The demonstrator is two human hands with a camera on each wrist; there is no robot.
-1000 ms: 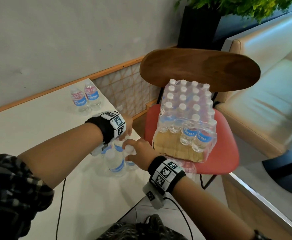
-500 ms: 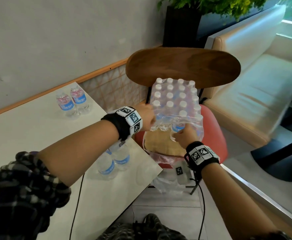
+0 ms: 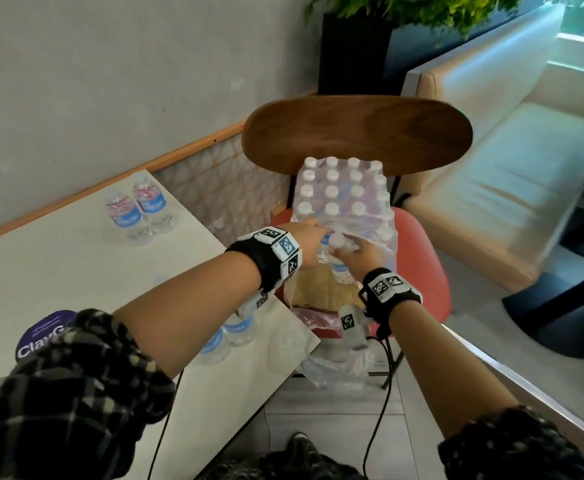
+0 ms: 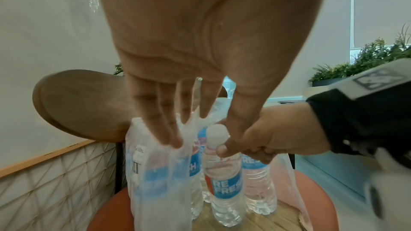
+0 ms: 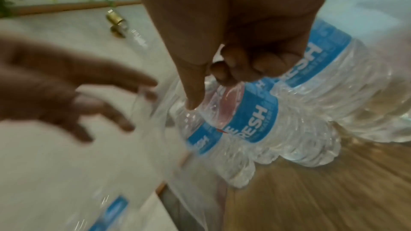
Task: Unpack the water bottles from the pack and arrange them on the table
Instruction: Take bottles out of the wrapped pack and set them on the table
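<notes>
A white worktop (image 3: pixel 58 271) is seen at the left, beside a chair (image 3: pixel 356 133) with a brown wooden back and a red seat. On the seat a pack (image 3: pixel 344 192) of small water bottles is carried, wrapped in clear plastic film that is torn open at the near side; many white caps are seen through the film. Loose film hangs down from the seat's front edge. A cream bench seat lies well apart at the right, and a dark planter with green leaves stands behind the chair.

On the worktop two bottles (image 3: pixel 138 209) with blue labels stand upright near the wall, touching or nearly so. Two more bottles (image 3: pixel 235 330) stand near the worktop's near corner, partly hidden by the left forearm.

The left hand (image 4: pixel 200 45) is held wide, its straight fingers (image 4: pixel 166 129) laid against the film at the pack's open side. The right hand (image 3: pixel 361 252) is closed round the neck of one bottle (image 4: pixel 222 173) just below its white cap, at the pack's open edge; the bottle stands upright on the cardboard tray under the pack.
</notes>
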